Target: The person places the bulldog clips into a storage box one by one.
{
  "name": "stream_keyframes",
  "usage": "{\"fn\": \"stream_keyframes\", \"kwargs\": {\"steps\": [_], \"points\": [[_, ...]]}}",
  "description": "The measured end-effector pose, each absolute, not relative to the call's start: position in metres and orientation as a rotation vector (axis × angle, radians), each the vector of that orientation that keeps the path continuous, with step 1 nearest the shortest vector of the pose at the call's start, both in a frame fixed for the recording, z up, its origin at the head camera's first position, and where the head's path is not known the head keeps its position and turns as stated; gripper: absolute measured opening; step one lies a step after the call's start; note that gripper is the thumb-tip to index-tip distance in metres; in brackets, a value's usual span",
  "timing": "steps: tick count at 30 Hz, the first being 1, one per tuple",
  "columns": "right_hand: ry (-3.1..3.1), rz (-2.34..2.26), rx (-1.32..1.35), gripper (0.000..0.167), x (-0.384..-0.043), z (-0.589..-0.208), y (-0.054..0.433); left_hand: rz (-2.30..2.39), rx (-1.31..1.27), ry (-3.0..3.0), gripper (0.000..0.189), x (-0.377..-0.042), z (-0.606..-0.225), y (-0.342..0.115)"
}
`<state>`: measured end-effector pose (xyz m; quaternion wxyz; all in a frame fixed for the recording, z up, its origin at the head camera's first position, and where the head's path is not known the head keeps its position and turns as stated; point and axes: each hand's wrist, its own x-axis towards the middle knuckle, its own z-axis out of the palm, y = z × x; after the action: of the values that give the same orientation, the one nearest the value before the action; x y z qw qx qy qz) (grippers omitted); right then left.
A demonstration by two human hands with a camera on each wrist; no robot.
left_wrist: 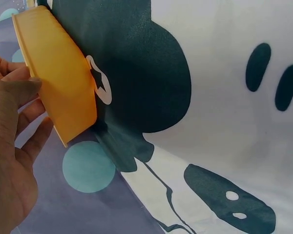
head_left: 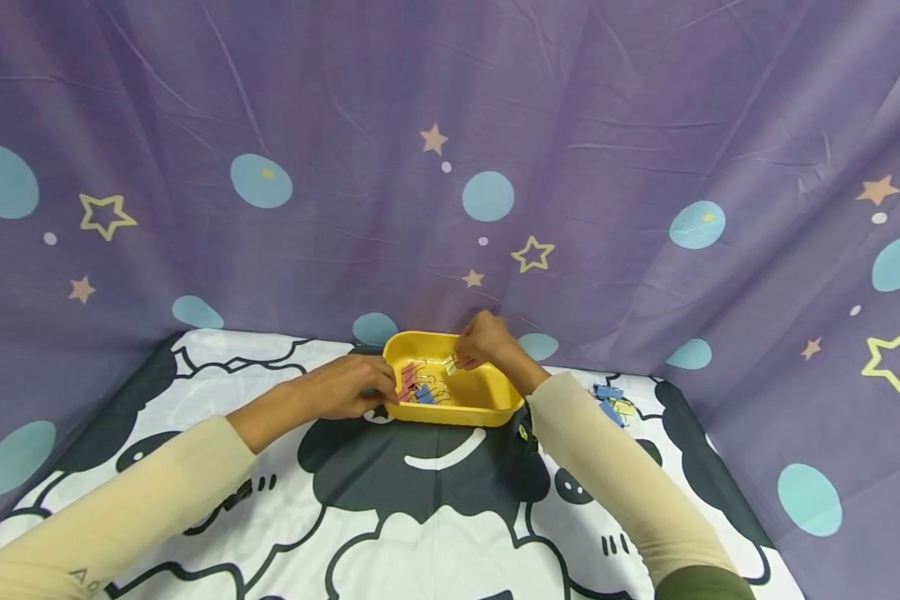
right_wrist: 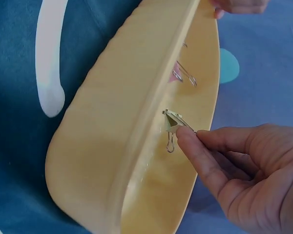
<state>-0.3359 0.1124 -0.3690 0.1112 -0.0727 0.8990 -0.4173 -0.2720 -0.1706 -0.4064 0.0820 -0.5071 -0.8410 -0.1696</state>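
A yellow plastic bin (head_left: 487, 390) sits on the patterned cloth. My left hand (head_left: 356, 386) pinches its left end, thumb and fingers at the rim in the left wrist view. Over the bin's far side, my right hand (head_left: 487, 340) pinches a pale yellow-green binder clip (right_wrist: 171, 120) by one wire handle, between thumb and index finger. That clip hangs inside the bin's walls. Pink binder clips (head_left: 408, 377) and a blue binder clip (head_left: 424, 393) lie in the bin's left part, wire handles showing.
A small heap of blue and yellow binder clips (head_left: 611, 407) lies on the cloth (head_left: 435, 558) to the right, beyond my right forearm. Some dark clips (head_left: 528, 433) lie by the bin's right front corner. A purple curtain (head_left: 330, 167) rises close behind the bin.
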Motion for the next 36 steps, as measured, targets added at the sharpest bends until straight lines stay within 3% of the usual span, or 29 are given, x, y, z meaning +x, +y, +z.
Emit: {"fn": "stream_keyframes", "kwargs": {"steps": [14, 24, 36], "points": [[2.675, -1.096, -0.237, 0.011, -0.339, -0.377, 0.09, -0.501, -1.557, -2.473, 0.022, -0.274, -0.403, -0.164], [2.621, -1.187, -0.156, 0.02, -0.345, -0.375, 0.123, -0.492, -1.544, -2.486, 0.021, -0.274, -0.399, -0.164], [2.583, -1.214, -0.141, 0.013, -0.338, -0.361, 0.133, -0.505, -1.523, -2.504, 0.022, -0.272, -0.406, -0.171]]}}
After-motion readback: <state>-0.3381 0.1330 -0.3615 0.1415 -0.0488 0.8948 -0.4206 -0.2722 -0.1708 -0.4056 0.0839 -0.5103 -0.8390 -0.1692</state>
